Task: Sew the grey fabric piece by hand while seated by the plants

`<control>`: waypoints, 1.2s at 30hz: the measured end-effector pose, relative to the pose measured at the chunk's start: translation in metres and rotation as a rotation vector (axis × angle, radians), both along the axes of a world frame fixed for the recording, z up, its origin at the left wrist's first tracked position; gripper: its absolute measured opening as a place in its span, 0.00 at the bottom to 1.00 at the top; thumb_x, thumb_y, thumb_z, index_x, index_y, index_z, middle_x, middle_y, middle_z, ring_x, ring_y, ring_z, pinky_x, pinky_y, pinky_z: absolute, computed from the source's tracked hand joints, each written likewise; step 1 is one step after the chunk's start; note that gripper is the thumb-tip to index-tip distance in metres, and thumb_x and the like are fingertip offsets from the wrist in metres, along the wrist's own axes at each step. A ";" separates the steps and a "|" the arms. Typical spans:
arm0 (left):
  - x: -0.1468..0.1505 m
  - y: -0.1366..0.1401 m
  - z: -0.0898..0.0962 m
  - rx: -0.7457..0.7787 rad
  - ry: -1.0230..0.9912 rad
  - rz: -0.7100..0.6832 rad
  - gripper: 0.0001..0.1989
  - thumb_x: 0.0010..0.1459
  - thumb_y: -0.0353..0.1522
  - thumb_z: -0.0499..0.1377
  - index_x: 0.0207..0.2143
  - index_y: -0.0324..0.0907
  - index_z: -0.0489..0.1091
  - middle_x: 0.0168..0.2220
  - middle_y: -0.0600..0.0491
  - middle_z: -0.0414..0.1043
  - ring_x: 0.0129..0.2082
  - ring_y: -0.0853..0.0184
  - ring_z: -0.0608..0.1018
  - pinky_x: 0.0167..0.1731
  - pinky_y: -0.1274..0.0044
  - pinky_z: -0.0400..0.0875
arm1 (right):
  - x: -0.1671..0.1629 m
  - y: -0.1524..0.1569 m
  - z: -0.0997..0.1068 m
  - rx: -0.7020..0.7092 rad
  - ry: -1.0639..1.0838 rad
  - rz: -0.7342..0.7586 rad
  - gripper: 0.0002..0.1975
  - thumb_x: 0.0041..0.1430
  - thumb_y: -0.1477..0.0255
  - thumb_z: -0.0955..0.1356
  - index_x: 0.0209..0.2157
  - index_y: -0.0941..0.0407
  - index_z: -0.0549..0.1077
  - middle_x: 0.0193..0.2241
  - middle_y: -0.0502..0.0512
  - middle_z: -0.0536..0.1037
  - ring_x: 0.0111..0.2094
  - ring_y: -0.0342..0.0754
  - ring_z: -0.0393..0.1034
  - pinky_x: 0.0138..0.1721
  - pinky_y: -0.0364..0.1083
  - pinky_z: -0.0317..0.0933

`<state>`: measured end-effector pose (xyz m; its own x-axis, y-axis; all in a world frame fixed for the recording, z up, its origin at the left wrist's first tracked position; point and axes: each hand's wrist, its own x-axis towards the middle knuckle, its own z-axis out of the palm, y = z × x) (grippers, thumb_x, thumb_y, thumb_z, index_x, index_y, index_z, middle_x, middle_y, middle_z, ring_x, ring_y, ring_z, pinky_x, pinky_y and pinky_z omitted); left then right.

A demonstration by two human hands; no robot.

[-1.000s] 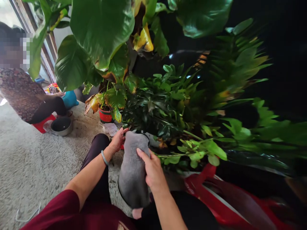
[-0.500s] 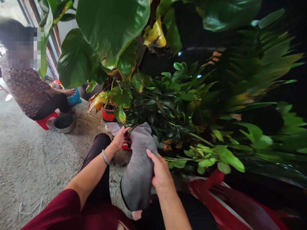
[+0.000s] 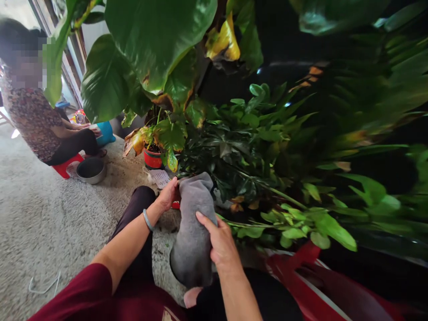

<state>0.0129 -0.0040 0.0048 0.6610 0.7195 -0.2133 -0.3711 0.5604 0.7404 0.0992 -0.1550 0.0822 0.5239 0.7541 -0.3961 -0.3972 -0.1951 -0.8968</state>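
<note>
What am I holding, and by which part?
A gray cloth: right grip holds its right side; left grip is at its upper left edge, hold unclear.

On the left, a person (image 3: 31, 122) sits on a stool (image 3: 63, 170); a basin (image 3: 96, 179) stands just beside it. Behind the cloth (image 3: 195, 207), to the left, stands a flowerpot (image 3: 152, 160).

Your left hand (image 3: 168, 195), spread earlier, has closed its fingers together at the far left of the grey cloth (image 3: 195, 223).
</note>
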 end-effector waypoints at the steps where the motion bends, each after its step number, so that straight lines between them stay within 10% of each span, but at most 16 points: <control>1: -0.001 0.000 0.001 -0.003 0.016 0.000 0.30 0.63 0.51 0.47 0.54 0.40 0.72 0.51 0.44 0.73 0.41 0.60 0.76 0.35 0.73 0.69 | 0.003 -0.001 0.005 0.024 -0.021 -0.039 0.21 0.32 0.63 0.79 0.32 0.56 0.80 0.26 0.53 0.82 0.27 0.54 0.76 0.31 0.50 0.70; 7: -0.008 0.000 0.002 -0.009 0.050 0.022 0.29 0.63 0.48 0.49 0.56 0.40 0.70 0.57 0.43 0.67 0.38 0.63 0.76 0.32 0.74 0.70 | 0.029 0.033 0.024 0.279 -0.226 -0.260 0.18 0.35 0.64 0.78 0.31 0.54 0.79 0.27 0.49 0.82 0.28 0.47 0.73 0.32 0.45 0.67; 13: -0.007 0.003 -0.002 0.001 0.072 0.060 0.27 0.63 0.49 0.49 0.56 0.43 0.70 0.53 0.46 0.71 0.37 0.65 0.74 0.31 0.77 0.69 | 0.010 0.006 0.006 -0.043 -0.040 0.063 0.15 0.36 0.62 0.78 0.27 0.54 0.80 0.22 0.54 0.81 0.25 0.57 0.75 0.27 0.52 0.69; 21: 0.001 0.000 -0.010 -0.008 -0.009 0.003 0.28 0.61 0.49 0.53 0.55 0.40 0.70 0.54 0.44 0.71 0.40 0.62 0.76 0.34 0.75 0.69 | 0.025 0.030 0.085 0.333 -0.235 -0.078 0.18 0.35 0.65 0.78 0.32 0.54 0.80 0.27 0.51 0.82 0.27 0.51 0.75 0.31 0.48 0.68; 29: -0.001 0.003 -0.006 -0.006 0.024 0.026 0.29 0.61 0.50 0.51 0.54 0.41 0.71 0.48 0.47 0.75 0.37 0.64 0.76 0.30 0.77 0.67 | 0.002 0.015 0.014 0.050 -0.058 0.063 0.20 0.33 0.63 0.79 0.32 0.56 0.80 0.25 0.53 0.82 0.28 0.54 0.76 0.31 0.49 0.68; 36: -0.004 0.001 -0.004 -0.017 0.024 0.038 0.28 0.61 0.49 0.51 0.54 0.41 0.71 0.55 0.43 0.70 0.37 0.64 0.76 0.31 0.76 0.69 | 0.019 0.013 0.055 0.315 -0.247 -0.106 0.16 0.38 0.64 0.78 0.32 0.54 0.79 0.27 0.50 0.82 0.27 0.49 0.74 0.31 0.46 0.66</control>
<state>0.0093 -0.0031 0.0004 0.6274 0.7403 -0.2413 -0.3745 0.5586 0.7401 0.1177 -0.1422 0.1369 0.6558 0.7549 -0.0073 -0.1655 0.1343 -0.9770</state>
